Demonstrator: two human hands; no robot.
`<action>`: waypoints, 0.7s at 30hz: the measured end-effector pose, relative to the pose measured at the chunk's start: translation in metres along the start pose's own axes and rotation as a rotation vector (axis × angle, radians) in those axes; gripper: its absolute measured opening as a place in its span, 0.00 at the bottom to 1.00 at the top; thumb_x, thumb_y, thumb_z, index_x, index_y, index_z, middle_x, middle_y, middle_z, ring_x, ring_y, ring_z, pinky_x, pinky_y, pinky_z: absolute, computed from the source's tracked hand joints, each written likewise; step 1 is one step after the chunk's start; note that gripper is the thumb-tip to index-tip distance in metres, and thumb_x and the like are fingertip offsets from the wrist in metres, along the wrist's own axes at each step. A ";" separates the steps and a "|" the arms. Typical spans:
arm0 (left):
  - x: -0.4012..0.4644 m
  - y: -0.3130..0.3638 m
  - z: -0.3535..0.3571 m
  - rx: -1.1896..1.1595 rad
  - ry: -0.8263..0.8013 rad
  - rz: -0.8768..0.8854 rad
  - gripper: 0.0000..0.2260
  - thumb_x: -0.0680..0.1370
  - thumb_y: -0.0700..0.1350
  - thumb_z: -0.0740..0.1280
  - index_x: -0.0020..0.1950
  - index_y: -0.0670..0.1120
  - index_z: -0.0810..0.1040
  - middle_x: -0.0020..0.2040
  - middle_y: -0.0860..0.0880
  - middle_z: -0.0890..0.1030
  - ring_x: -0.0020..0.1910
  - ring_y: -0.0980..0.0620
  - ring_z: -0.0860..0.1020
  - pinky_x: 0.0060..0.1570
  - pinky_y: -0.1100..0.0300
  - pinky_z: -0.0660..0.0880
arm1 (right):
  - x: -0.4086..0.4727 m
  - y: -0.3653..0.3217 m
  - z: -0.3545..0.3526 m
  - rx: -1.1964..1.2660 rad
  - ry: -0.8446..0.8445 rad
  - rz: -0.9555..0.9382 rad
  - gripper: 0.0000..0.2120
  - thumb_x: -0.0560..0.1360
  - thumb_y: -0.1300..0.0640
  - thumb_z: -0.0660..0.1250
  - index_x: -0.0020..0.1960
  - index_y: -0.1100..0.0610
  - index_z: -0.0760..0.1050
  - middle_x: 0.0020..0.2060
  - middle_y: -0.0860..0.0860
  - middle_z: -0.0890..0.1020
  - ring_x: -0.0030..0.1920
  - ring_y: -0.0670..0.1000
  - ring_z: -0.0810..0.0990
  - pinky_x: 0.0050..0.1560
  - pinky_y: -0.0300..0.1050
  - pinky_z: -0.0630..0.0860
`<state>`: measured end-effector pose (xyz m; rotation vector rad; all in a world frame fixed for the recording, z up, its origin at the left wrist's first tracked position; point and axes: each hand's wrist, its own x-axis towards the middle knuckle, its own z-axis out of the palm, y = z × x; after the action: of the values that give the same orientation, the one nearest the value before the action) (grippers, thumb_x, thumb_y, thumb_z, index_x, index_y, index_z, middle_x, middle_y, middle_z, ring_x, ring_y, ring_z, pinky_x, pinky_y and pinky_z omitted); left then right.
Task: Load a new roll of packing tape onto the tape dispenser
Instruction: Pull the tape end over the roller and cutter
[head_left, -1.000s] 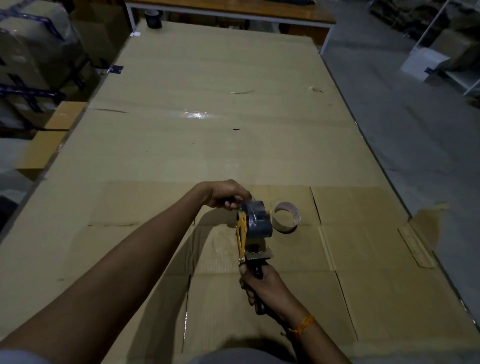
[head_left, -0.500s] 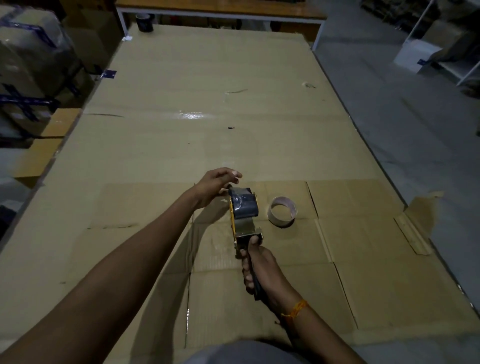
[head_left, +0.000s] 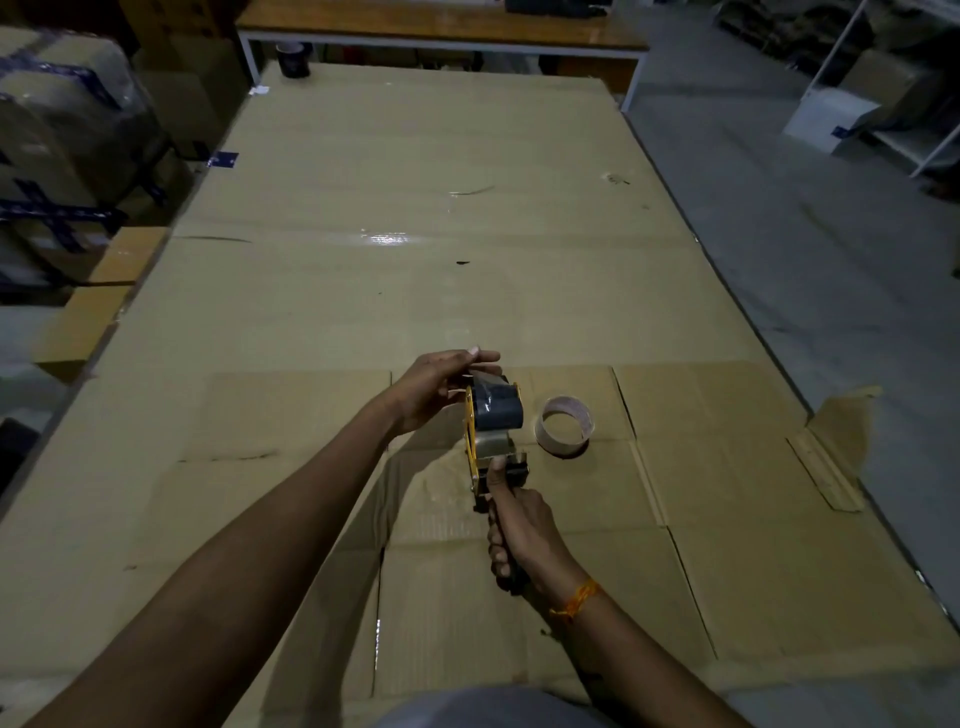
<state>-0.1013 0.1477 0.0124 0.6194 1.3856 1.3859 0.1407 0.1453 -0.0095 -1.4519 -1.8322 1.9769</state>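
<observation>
A yellow-framed tape dispenser (head_left: 485, 457) is held above the cardboard-covered table, with a dark blue tape roll (head_left: 498, 408) seated on its hub. My right hand (head_left: 519, 525) grips the dispenser's black handle, thumb up against the metal plate. My left hand (head_left: 441, 387) rests on the far left side of the roll, fingers stretched over its top and touching the tape. An empty cardboard core (head_left: 565, 426) lies on the table just right of the dispenser.
Flattened cardboard sheets (head_left: 415, 234) cover the long table. A dark tape roll (head_left: 293, 60) stands at the far left corner. Stacked wrapped boxes (head_left: 62, 156) line the left side. A wooden bench (head_left: 441, 26) stands at the far end, concrete floor and shelving on the right.
The dispenser has tilted so the roll's face points upward and away. My left hand has opened from a curled grip to fingers laid over the roll's top.
</observation>
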 end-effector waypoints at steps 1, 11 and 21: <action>0.000 0.000 0.000 0.001 0.006 -0.004 0.16 0.84 0.55 0.66 0.64 0.48 0.86 0.63 0.48 0.87 0.65 0.44 0.83 0.63 0.51 0.77 | 0.001 -0.001 0.000 -0.014 0.003 0.009 0.42 0.66 0.13 0.56 0.37 0.54 0.74 0.24 0.49 0.75 0.19 0.47 0.73 0.23 0.38 0.70; -0.001 -0.003 0.002 0.028 0.038 -0.012 0.15 0.83 0.53 0.68 0.59 0.44 0.87 0.60 0.46 0.88 0.65 0.42 0.81 0.61 0.53 0.78 | 0.008 -0.004 -0.006 -0.017 -0.008 0.074 0.44 0.67 0.10 0.51 0.27 0.52 0.69 0.23 0.52 0.74 0.20 0.50 0.73 0.27 0.39 0.73; -0.004 -0.003 0.003 0.111 0.032 0.004 0.17 0.85 0.51 0.66 0.64 0.40 0.85 0.67 0.40 0.83 0.56 0.46 0.79 0.54 0.54 0.76 | 0.022 0.008 -0.024 0.714 -0.529 0.350 0.28 0.63 0.36 0.88 0.44 0.57 0.81 0.32 0.50 0.80 0.24 0.46 0.78 0.25 0.38 0.77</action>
<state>-0.0969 0.1450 0.0116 0.6753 1.4959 1.3339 0.1489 0.1742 -0.0244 -1.1256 -0.7853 2.9647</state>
